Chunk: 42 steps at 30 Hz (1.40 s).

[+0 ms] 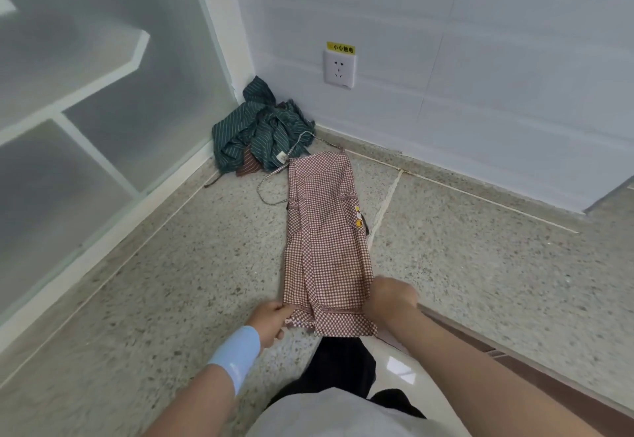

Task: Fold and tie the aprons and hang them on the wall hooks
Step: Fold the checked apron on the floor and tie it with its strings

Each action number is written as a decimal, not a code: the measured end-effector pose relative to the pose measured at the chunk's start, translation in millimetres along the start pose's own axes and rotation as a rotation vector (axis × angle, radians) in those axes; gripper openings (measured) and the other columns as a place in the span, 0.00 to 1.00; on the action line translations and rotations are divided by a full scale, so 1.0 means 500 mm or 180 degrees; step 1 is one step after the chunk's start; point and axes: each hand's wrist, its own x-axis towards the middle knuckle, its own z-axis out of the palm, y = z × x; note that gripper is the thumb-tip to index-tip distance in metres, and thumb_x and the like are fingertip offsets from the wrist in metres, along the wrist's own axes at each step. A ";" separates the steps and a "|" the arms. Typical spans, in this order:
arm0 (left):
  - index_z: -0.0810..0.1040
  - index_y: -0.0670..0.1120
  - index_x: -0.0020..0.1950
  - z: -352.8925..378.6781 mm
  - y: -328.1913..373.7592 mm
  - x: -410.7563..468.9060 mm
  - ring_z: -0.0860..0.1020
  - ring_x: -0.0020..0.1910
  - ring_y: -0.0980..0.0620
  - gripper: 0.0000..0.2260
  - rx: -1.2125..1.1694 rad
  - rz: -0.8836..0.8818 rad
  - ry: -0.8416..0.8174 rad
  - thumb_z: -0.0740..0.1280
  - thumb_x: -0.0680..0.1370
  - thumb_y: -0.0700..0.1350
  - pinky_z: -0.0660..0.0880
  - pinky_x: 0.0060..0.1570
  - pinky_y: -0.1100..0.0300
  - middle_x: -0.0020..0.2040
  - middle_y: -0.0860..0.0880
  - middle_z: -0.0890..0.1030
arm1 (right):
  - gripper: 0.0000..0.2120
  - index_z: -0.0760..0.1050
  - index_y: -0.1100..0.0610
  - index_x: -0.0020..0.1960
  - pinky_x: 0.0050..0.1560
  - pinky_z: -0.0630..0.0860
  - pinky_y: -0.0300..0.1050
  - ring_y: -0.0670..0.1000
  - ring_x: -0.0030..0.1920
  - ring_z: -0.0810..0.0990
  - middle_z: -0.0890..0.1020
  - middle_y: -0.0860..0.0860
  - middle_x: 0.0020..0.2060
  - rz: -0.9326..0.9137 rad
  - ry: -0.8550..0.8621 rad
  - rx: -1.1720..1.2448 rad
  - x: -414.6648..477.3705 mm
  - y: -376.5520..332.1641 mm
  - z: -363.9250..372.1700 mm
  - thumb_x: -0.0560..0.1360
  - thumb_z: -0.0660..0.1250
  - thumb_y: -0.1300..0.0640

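A: Where is the checked apron (326, 241)?

B: It lies on the speckled countertop (480, 258), folded into a long narrow strip. It runs from the near edge towards the back corner, and its near end hangs just over the near edge.

A: And the hands?

B: Both are at that near end. The left hand (271, 321), with a pale blue wristband (236, 354) behind it, pinches the strip's near left corner between thumb and curled fingers. The right hand (391, 303) is on the strip's right side, knuckles up, fingers curled down onto the cloth. It is a little blurred, so I cannot tell how much cloth is inside the grip.

A: Anything loose on it?

B: A thin strap (271, 189) loops out on the countertop from the strip's far left side. A small yellow cartoon patch (358, 219) shows at its right edge.

A: The other apron?

B: The green striped apron (260, 134) sits crumpled in the back corner, just beyond the strip's far end.

A: And around that?

B: A white wall socket (339, 68) with a yellow label (340, 47) above it is on the back wall. A frosted glass panel (85, 93) runs along the left edge.
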 end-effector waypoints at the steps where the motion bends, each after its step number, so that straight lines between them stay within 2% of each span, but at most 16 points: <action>1: 0.81 0.45 0.53 -0.002 -0.005 -0.004 0.70 0.26 0.55 0.11 -0.0060 -0.0049 -0.0048 0.67 0.79 0.52 0.63 0.27 0.64 0.42 0.48 0.80 | 0.13 0.71 0.55 0.59 0.44 0.77 0.46 0.53 0.49 0.81 0.80 0.51 0.51 -0.0228 0.0329 -0.0104 -0.002 -0.019 -0.001 0.77 0.60 0.53; 3: 0.81 0.45 0.54 -0.001 -0.012 -0.013 0.72 0.28 0.55 0.12 -0.0129 -0.0095 -0.0200 0.69 0.78 0.52 0.63 0.27 0.64 0.43 0.50 0.80 | 0.15 0.68 0.55 0.64 0.47 0.78 0.50 0.56 0.51 0.80 0.79 0.54 0.54 -0.1015 0.0552 -0.0058 0.002 -0.060 0.004 0.78 0.61 0.59; 5: 0.81 0.46 0.54 -0.001 -0.019 -0.027 0.75 0.32 0.54 0.10 -0.0222 -0.0074 -0.0305 0.70 0.77 0.50 0.63 0.28 0.63 0.46 0.49 0.82 | 0.24 0.63 0.48 0.73 0.49 0.79 0.51 0.57 0.53 0.80 0.78 0.54 0.57 -0.1868 0.0272 -0.0201 0.005 -0.103 0.010 0.79 0.63 0.59; 8: 0.82 0.47 0.53 -0.004 -0.028 -0.046 0.80 0.38 0.54 0.07 -0.0371 0.0057 -0.0292 0.69 0.78 0.47 0.67 0.32 0.64 0.50 0.49 0.85 | 0.34 0.55 0.44 0.79 0.50 0.78 0.49 0.57 0.56 0.80 0.77 0.55 0.59 -0.2423 0.0029 -0.0870 0.013 -0.168 0.015 0.79 0.65 0.63; 12: 0.83 0.46 0.53 -0.021 -0.047 -0.048 0.81 0.38 0.56 0.07 -0.0510 0.0181 -0.0035 0.70 0.77 0.45 0.70 0.33 0.64 0.47 0.50 0.85 | 0.22 0.69 0.50 0.73 0.56 0.76 0.49 0.56 0.61 0.79 0.79 0.54 0.61 -0.2640 0.0099 -0.1617 0.016 -0.232 0.013 0.79 0.64 0.61; 14: 0.83 0.45 0.50 -0.030 -0.055 -0.049 0.82 0.38 0.55 0.06 -0.0484 0.0290 0.0135 0.71 0.76 0.45 0.71 0.32 0.62 0.45 0.50 0.85 | 0.15 0.75 0.56 0.66 0.54 0.76 0.48 0.56 0.58 0.80 0.81 0.54 0.57 -0.2543 0.0063 -0.1868 0.019 -0.251 0.008 0.80 0.64 0.61; 19: 0.80 0.45 0.36 -0.036 -0.087 -0.039 0.78 0.34 0.54 0.08 -0.0276 0.0959 0.1048 0.77 0.71 0.44 0.75 0.38 0.61 0.33 0.51 0.82 | 0.14 0.77 0.59 0.63 0.56 0.76 0.48 0.56 0.58 0.80 0.81 0.56 0.57 -0.2325 -0.0061 -0.1960 0.031 -0.275 0.000 0.78 0.67 0.61; 22: 0.75 0.53 0.34 -0.040 -0.105 -0.043 0.77 0.36 0.55 0.11 0.0748 0.1399 0.1419 0.74 0.73 0.47 0.75 0.39 0.59 0.36 0.53 0.79 | 0.11 0.78 0.59 0.61 0.53 0.76 0.47 0.56 0.56 0.81 0.82 0.55 0.55 -0.2355 0.0005 -0.1652 0.040 -0.287 0.009 0.80 0.65 0.59; 25: 0.71 0.53 0.36 -0.053 -0.115 -0.048 0.76 0.39 0.53 0.09 0.2397 0.1300 0.0658 0.69 0.73 0.50 0.72 0.39 0.60 0.40 0.55 0.76 | 0.21 0.70 0.50 0.73 0.60 0.77 0.47 0.55 0.59 0.80 0.80 0.53 0.61 -0.2441 -0.0233 -0.0551 0.046 -0.274 0.030 0.81 0.63 0.58; 27: 0.73 0.53 0.36 -0.065 -0.113 -0.046 0.77 0.42 0.52 0.07 0.3250 0.1034 -0.0008 0.66 0.72 0.51 0.73 0.41 0.61 0.42 0.54 0.76 | 0.26 0.62 0.46 0.77 0.56 0.77 0.44 0.52 0.52 0.81 0.80 0.49 0.58 -0.2309 -0.0377 0.0426 0.043 -0.245 0.033 0.81 0.60 0.59; 29: 0.69 0.50 0.31 -0.077 -0.107 -0.039 0.74 0.35 0.53 0.14 0.3468 0.0861 -0.0050 0.64 0.74 0.54 0.70 0.35 0.61 0.35 0.54 0.72 | 0.20 0.70 0.47 0.70 0.48 0.75 0.40 0.49 0.47 0.80 0.81 0.48 0.51 -0.1943 -0.0004 0.1071 0.047 -0.203 0.035 0.80 0.59 0.59; 31: 0.65 0.48 0.29 -0.076 -0.098 -0.023 0.69 0.31 0.53 0.21 0.2977 0.1092 0.0367 0.62 0.78 0.56 0.66 0.32 0.60 0.33 0.52 0.69 | 0.10 0.77 0.50 0.56 0.47 0.77 0.43 0.52 0.47 0.81 0.82 0.49 0.48 -0.1337 0.0374 0.1128 0.060 -0.145 0.046 0.79 0.59 0.57; 34: 0.71 0.49 0.36 -0.057 -0.087 -0.001 0.73 0.39 0.54 0.16 0.2419 0.1561 0.0940 0.63 0.79 0.56 0.72 0.39 0.57 0.42 0.53 0.74 | 0.11 0.78 0.54 0.47 0.43 0.77 0.46 0.53 0.44 0.80 0.82 0.51 0.45 -0.0278 0.0280 0.0809 0.064 -0.059 0.069 0.77 0.57 0.53; 36: 0.74 0.52 0.48 -0.040 -0.086 0.009 0.73 0.51 0.54 0.09 0.2754 0.1753 0.0715 0.67 0.76 0.56 0.75 0.47 0.56 0.54 0.55 0.73 | 0.11 0.76 0.55 0.43 0.40 0.76 0.45 0.52 0.42 0.79 0.82 0.51 0.43 0.0188 -0.0090 0.0759 0.059 -0.012 0.090 0.76 0.57 0.53; 38: 0.73 0.54 0.59 -0.025 -0.098 0.019 0.67 0.64 0.53 0.18 0.3462 0.1848 0.0312 0.70 0.72 0.56 0.73 0.56 0.54 0.64 0.54 0.67 | 0.11 0.75 0.56 0.41 0.40 0.77 0.46 0.50 0.40 0.79 0.82 0.51 0.41 0.0266 -0.0499 0.0921 0.053 0.015 0.108 0.76 0.60 0.52; 42: 0.69 0.56 0.64 -0.023 -0.099 0.031 0.61 0.68 0.52 0.28 0.3573 0.1681 0.0143 0.72 0.67 0.59 0.68 0.64 0.54 0.67 0.53 0.62 | 0.26 0.71 0.62 0.68 0.52 0.74 0.43 0.52 0.56 0.77 0.78 0.55 0.62 0.0330 -0.1006 0.1738 0.050 0.028 0.146 0.75 0.67 0.48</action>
